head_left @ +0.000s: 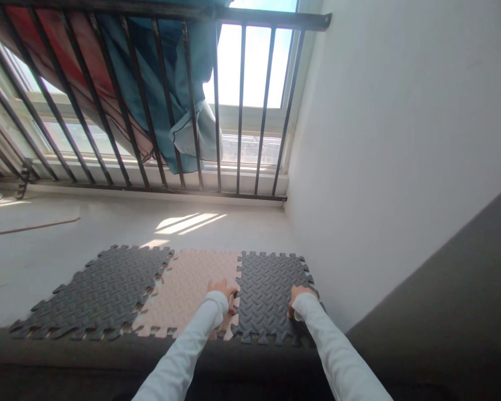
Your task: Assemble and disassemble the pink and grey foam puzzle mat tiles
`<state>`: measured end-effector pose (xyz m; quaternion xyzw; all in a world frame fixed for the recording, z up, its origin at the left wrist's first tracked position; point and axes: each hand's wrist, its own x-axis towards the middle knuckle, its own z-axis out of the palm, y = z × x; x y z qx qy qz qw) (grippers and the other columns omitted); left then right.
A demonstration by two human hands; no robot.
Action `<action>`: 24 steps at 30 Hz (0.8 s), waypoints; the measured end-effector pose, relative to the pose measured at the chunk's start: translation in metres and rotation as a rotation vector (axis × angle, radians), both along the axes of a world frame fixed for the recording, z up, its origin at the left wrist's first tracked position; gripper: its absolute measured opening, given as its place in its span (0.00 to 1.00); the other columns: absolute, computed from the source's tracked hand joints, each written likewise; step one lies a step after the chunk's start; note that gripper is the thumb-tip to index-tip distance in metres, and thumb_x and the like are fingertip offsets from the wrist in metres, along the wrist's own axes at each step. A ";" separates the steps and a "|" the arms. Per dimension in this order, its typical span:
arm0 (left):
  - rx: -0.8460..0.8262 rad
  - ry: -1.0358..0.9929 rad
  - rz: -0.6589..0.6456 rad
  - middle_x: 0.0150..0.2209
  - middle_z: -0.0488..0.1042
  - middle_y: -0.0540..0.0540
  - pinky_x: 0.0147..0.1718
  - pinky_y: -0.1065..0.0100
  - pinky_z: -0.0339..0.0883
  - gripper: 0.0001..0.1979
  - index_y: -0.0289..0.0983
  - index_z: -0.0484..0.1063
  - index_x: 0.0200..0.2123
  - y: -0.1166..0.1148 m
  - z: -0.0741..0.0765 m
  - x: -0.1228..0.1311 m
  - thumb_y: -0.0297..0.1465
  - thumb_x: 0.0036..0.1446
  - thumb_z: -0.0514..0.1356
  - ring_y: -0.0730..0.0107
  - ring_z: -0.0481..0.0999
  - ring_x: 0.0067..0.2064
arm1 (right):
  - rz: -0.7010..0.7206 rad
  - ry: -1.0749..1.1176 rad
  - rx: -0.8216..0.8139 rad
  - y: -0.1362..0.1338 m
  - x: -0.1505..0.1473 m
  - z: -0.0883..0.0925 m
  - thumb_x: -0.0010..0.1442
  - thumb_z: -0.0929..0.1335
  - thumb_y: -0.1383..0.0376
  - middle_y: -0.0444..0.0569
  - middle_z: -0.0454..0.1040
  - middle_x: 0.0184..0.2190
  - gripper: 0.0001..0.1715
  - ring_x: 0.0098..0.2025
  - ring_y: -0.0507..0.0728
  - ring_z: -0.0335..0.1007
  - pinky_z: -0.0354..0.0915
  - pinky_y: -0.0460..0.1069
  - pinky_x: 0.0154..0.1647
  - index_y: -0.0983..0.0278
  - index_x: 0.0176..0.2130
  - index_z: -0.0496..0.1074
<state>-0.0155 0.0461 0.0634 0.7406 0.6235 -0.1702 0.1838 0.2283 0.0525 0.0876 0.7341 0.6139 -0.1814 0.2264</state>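
Three foam tiles with jigsaw edges lie in a row on a pale ledge. A dark grey tile [104, 289] is at the left, a pink one [183, 284] in the middle, and another dark grey tile [263, 289] at the right. My left hand [224, 291] rests on the pink tile's right edge, at its seam with the right grey tile; its fingers are bent and partly hidden. On the right part of the right grey tile, my right hand [299, 296] presses down with curled fingers. What lies under its fingers cannot be made out.
Behind the tiles stands a dark metal railing [217, 111] before a window. Blue cloth [150, 83] and red cloth [75, 61] hang behind the bars. A white wall [379, 122] rises at the right. A thin stick [35, 226] lies at the left.
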 end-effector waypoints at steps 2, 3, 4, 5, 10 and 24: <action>-0.061 0.027 -0.016 0.58 0.56 0.42 0.54 0.41 0.37 0.37 0.53 0.62 0.50 0.006 0.007 0.003 0.43 0.31 0.64 0.46 0.59 0.55 | -0.003 0.001 -0.003 -0.002 0.000 0.001 0.29 0.76 0.62 0.60 0.67 0.49 0.47 0.50 0.66 0.63 0.66 0.59 0.45 0.66 0.49 0.65; -0.081 0.035 -0.022 0.58 0.56 0.41 0.54 0.41 0.37 0.38 0.53 0.62 0.50 0.008 0.010 0.005 0.42 0.29 0.65 0.45 0.60 0.55 | -0.007 0.003 -0.002 -0.002 0.000 0.002 0.29 0.76 0.62 0.60 0.67 0.49 0.47 0.51 0.65 0.63 0.66 0.59 0.45 0.66 0.50 0.64; -0.089 0.039 -0.025 0.58 0.56 0.41 0.54 0.41 0.37 0.39 0.53 0.63 0.50 0.010 0.012 0.006 0.42 0.27 0.66 0.45 0.60 0.54 | -0.011 0.005 -0.001 -0.003 0.000 0.003 0.30 0.76 0.61 0.60 0.67 0.49 0.46 0.51 0.65 0.63 0.65 0.59 0.46 0.66 0.50 0.64; -0.088 0.039 -0.022 0.57 0.56 0.42 0.54 0.41 0.38 0.40 0.53 0.63 0.49 0.012 0.013 0.007 0.42 0.26 0.66 0.44 0.61 0.54 | -0.015 0.008 0.000 -0.004 -0.001 0.004 0.31 0.76 0.61 0.60 0.67 0.49 0.46 0.50 0.65 0.63 0.65 0.58 0.46 0.66 0.50 0.64; -0.055 0.038 -0.001 0.55 0.59 0.41 0.51 0.42 0.45 0.40 0.51 0.65 0.47 0.010 0.014 0.009 0.39 0.23 0.68 0.44 0.63 0.51 | -0.023 0.004 -0.024 -0.003 -0.003 0.008 0.32 0.75 0.62 0.60 0.65 0.51 0.43 0.51 0.66 0.62 0.65 0.60 0.46 0.66 0.49 0.65; -0.080 0.055 -0.070 0.55 0.58 0.39 0.46 0.44 0.52 0.43 0.49 0.63 0.46 0.011 0.009 0.010 0.42 0.19 0.69 0.42 0.61 0.52 | -0.006 -0.020 -0.051 0.001 -0.002 0.003 0.30 0.75 0.64 0.58 0.66 0.50 0.39 0.50 0.66 0.63 0.66 0.59 0.44 0.64 0.45 0.69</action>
